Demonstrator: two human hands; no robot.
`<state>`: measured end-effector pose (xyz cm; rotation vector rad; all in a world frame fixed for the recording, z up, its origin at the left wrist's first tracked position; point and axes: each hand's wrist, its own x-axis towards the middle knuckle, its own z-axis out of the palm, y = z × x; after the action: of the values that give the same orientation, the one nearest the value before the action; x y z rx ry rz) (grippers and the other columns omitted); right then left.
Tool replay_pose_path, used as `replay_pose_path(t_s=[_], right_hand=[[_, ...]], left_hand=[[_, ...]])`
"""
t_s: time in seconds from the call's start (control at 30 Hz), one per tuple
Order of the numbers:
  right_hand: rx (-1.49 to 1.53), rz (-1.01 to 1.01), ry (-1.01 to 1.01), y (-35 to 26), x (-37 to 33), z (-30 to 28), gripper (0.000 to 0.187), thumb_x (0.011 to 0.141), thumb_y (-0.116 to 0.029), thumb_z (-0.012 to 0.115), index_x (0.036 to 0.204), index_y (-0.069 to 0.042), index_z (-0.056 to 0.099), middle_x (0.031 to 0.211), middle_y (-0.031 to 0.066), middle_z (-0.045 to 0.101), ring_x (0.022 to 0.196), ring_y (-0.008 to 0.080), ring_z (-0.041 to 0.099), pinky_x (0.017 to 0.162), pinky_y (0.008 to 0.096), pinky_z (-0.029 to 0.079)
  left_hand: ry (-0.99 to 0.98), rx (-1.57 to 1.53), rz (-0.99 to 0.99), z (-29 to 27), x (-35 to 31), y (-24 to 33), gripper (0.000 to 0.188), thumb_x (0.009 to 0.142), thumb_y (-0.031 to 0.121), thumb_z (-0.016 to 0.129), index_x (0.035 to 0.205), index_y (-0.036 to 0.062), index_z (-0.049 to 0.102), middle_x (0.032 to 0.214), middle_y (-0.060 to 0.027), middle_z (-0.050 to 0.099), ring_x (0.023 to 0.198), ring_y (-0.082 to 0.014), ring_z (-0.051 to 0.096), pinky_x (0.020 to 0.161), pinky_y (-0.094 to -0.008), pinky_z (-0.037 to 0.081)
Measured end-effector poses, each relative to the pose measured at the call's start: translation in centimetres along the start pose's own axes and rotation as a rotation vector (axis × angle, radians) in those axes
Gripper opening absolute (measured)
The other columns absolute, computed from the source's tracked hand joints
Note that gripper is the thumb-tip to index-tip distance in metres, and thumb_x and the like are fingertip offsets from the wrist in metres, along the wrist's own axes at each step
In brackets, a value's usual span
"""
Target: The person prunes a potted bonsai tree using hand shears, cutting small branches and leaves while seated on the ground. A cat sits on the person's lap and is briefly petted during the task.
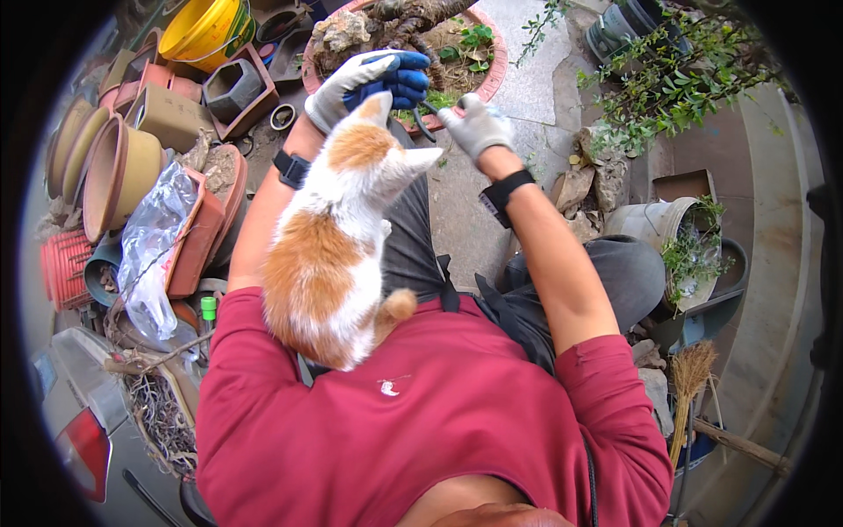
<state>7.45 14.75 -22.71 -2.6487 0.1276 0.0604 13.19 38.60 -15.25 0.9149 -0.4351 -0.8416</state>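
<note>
My left hand, in a white and blue glove, is at the near edge of a round pink plant pot. Its fingers are curled, and what they hold, if anything, is hidden. Opposite it, my right hand, also gloved, is closed at one end of a thin dark looped tool; its kind cannot be made out. An orange and white cat sits against my left arm and lap, its head partly covering the left glove. In the pot, a thick woody trunk rises among green weeds.
Stacked pots, a yellow bucket and a clear plastic bag crowd the left. At right are a leafy branch, stones, a white bucket holding cut greenery and a straw broom.
</note>
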Motion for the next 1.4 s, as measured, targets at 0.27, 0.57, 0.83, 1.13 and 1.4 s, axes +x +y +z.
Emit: replay_pose_path(t_s=[0.27,0.57,0.83,1.13,1.4], right_hand=[[0.157,0.009,-0.028,-1.0,0.3,3.3,0.033,0.086,-0.038,0.066,0.1,-0.008,0.064,0.09,0.0216,0.073,0.087,0.0406,0.073,0.076,0.0508,0.057],[1.092,-0.008,0.045,2.1,-3.1,-4.2,0.02,0.102,-0.017,0.062,0.112,-0.003,0.071,0.084,0.0056,0.071,0.066,0.0112,0.064,0.058,0.0275,0.052],[1.114,-0.07,-0.195,-1.5,-4.9,-5.3,0.022,0.101,-0.014,0.061,0.115,0.001,0.068,0.088,0.0061,0.073,0.066,0.0105,0.067,0.054,0.0241,0.052],[0.977,-0.211,0.003,-2.3,-4.7,-4.9,0.036,0.094,-0.024,0.071,0.12,-0.001,0.06,0.097,0.0096,0.07,0.085,0.019,0.069,0.071,0.0334,0.055],[0.768,-0.222,-0.125,-1.7,-3.1,-4.3,0.024,0.078,0.0,0.05,0.098,0.002,0.064,0.082,0.0101,0.068,0.08,0.023,0.066,0.077,0.0362,0.055]], left_hand=[[0.111,-0.089,0.055,0.8,-0.8,-0.4,0.049,0.102,0.024,0.062,0.138,-0.0065,0.054,0.113,-0.0169,0.074,0.101,-0.0246,0.073,0.089,-0.0348,0.06],[0.168,0.0,0.033,-0.6,-0.3,-0.6,0.048,0.101,0.03,0.065,0.137,0.0,0.056,0.111,-0.0113,0.072,0.097,-0.0217,0.071,0.086,-0.0355,0.059],[0.261,0.158,-0.006,2.1,0.7,-0.3,0.042,0.1,0.023,0.069,0.136,0.0037,0.061,0.099,-0.001,0.07,0.081,-0.0069,0.065,0.075,-0.0223,0.058],[0.287,0.135,0.004,1.9,0.7,-0.6,0.034,0.102,0.023,0.067,0.13,0.003,0.064,0.104,-0.0039,0.072,0.085,-0.008,0.068,0.078,-0.0225,0.059],[0.267,0.067,-0.003,-0.4,0.9,-1.1,0.041,0.11,0.035,0.05,0.127,0.0005,0.064,0.107,-0.0107,0.073,0.087,-0.0162,0.071,0.077,-0.0292,0.06]])
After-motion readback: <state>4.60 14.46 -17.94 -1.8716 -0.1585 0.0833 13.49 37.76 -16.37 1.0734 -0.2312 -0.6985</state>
